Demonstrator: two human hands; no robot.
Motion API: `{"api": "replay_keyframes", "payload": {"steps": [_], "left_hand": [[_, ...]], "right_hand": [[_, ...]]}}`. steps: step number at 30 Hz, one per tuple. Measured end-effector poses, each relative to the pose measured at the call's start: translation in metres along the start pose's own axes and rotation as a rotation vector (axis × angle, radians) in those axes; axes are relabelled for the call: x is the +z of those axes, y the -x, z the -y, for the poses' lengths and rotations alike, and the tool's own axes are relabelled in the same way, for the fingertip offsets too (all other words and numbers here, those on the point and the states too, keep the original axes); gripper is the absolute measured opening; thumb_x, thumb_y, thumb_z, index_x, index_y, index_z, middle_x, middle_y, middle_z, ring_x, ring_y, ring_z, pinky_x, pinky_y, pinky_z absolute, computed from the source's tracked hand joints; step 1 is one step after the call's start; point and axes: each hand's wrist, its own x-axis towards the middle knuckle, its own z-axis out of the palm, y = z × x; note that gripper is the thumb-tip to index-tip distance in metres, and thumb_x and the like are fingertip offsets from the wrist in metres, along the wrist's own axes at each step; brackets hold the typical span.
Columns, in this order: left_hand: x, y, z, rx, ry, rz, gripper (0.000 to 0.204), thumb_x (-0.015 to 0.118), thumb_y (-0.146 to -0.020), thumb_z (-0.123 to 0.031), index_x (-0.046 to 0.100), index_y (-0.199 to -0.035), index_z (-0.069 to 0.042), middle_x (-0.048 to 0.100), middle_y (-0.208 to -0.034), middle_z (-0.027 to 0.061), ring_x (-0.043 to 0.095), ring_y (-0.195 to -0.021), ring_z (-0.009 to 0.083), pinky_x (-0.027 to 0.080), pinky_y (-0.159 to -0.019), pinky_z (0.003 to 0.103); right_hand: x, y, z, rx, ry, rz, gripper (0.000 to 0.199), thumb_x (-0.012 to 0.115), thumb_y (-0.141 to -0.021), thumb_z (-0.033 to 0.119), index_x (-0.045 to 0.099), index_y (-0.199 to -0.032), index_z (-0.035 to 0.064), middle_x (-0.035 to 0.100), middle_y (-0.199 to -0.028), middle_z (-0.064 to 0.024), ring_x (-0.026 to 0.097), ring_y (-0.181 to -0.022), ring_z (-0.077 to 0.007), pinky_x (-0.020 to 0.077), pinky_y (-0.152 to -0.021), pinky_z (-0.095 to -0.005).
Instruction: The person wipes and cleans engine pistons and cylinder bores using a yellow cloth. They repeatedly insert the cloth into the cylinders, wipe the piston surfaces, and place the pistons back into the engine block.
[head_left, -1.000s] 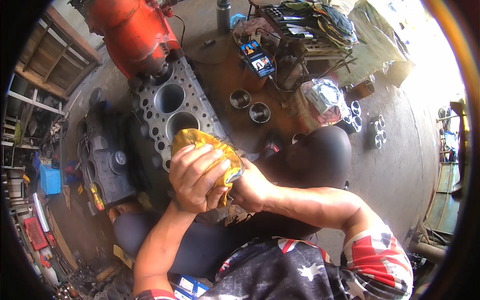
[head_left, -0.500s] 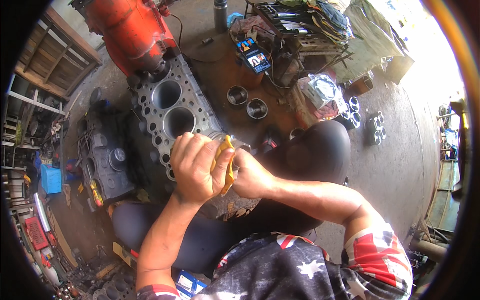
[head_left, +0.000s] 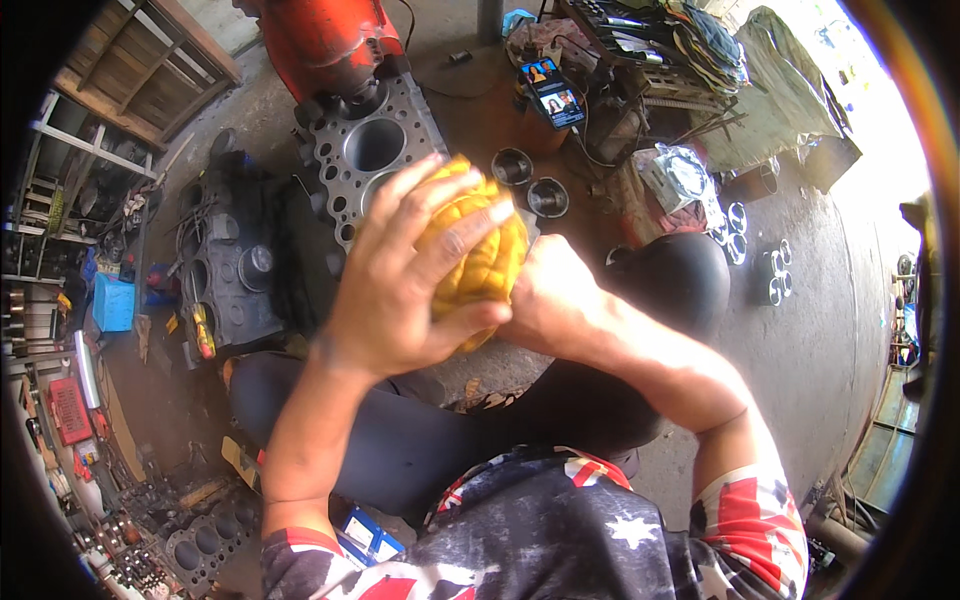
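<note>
My left hand is spread over a bunched yellow cloth, fingers across its top and thumb along its near side. Against the cloth's right side, my right hand is curled closed around something the cloth and fingers hide. Both hands are held up above my crossed legs, in front of a grey engine block with round cylinder bores. Part of the block's near end is covered by the left hand and the cloth. Two pistons stand on the floor just beyond the right hand.
A red machine part sits at the block's far end. Another dark engine block lies to the left. A lit phone is propped up ahead. Several metal cylindrical parts stand at the right, near a cluttered tool bench.
The yellow cloth, earlier seen edge-on in my left fist, now spreads over the held thing, with my left fingers opened across it. Both hands are higher in view, and the view has shifted.
</note>
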Motion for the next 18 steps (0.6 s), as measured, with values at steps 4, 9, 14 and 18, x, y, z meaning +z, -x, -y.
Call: {"api": "replay_keyframes", "payload": {"steps": [4, 9, 14, 18], "left_hand": [[0.029, 0.0, -0.003, 0.002, 0.102, -0.127, 0.038, 0.07, -0.102, -0.033, 0.073, -0.126, -0.004, 0.069, -0.126, 0.0143, 0.064, -0.12, 0.0364, 0.052, -0.106, 0.047], [0.022, -0.008, -0.003, -0.133, 0.198, -0.177, 0.025, 0.065, -0.105, -0.021, 0.076, -0.109, 0.001, 0.075, -0.108, 0.0154, 0.067, -0.101, 0.0355, 0.053, -0.092, 0.043], [0.018, -0.003, 0.014, -0.281, 0.138, 0.029, 0.033, 0.062, -0.106, -0.028, 0.073, -0.094, 0.001, 0.067, -0.088, 0.0153, 0.063, -0.089, 0.0362, 0.049, -0.085, 0.043], [0.022, 0.001, 0.033, -0.496, 0.454, 0.282, 0.038, 0.059, -0.108, -0.031, 0.071, -0.093, 0.002, 0.071, -0.082, 0.0189, 0.068, -0.079, 0.0379, 0.051, -0.074, 0.047]], "right_hand": [[-0.022, -0.014, 0.004, 0.028, 0.112, 0.249, 0.009, 0.069, -0.081, 0.013, 0.073, -0.078, 0.0061, 0.071, -0.071, -0.0155, 0.074, -0.066, -0.0335, 0.0601, -0.064, -0.0453], [-0.037, -0.029, 0.017, -0.031, 0.27, 0.453, 0.01, 0.068, -0.083, 0.014, 0.075, -0.08, 0.0077, 0.073, -0.077, -0.0114, 0.075, -0.071, -0.0275, 0.0605, -0.063, -0.0409], [-0.025, -0.037, 0.024, -0.275, 0.437, 0.524, 0.011, 0.067, -0.086, 0.017, 0.077, -0.085, 0.0105, 0.074, -0.083, -0.0078, 0.076, -0.075, -0.0224, 0.06, -0.062, -0.0379], [-0.005, -0.034, 0.023, -0.41, 0.402, 0.564, 0.009, 0.069, -0.085, 0.019, 0.077, -0.084, 0.0144, 0.072, -0.075, -0.005, 0.074, -0.068, -0.0208, 0.0585, -0.058, -0.0377]]}}
